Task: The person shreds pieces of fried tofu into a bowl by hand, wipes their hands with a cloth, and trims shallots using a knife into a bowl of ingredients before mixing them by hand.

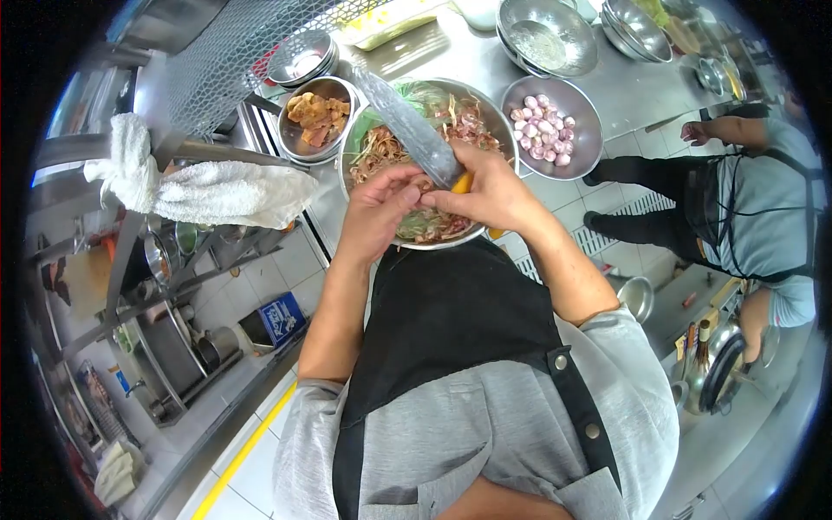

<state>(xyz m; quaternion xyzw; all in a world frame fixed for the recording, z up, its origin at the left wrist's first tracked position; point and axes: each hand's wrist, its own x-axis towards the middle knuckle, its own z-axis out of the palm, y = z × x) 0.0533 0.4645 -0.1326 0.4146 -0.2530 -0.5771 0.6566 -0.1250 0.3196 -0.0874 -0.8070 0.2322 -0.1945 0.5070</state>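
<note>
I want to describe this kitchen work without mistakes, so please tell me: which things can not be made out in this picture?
All in the head view:
Small piece at the fingertips of the left hand: too small, partly covered by fingers.
Handle of the knife: mostly hidden by the right hand.
Bottom of the big bowl: hidden under scraps.
Yellowish tray: cut off by the top edge.

Knife blade (407, 126): mottled grey
Knife handle (464, 184): yellow
Bulbs (543, 130): pink and white
Apron (459, 312): black
Shirt (416, 442): light grey
Towel (234, 192): white
Plastic bag (414, 97): green
</note>
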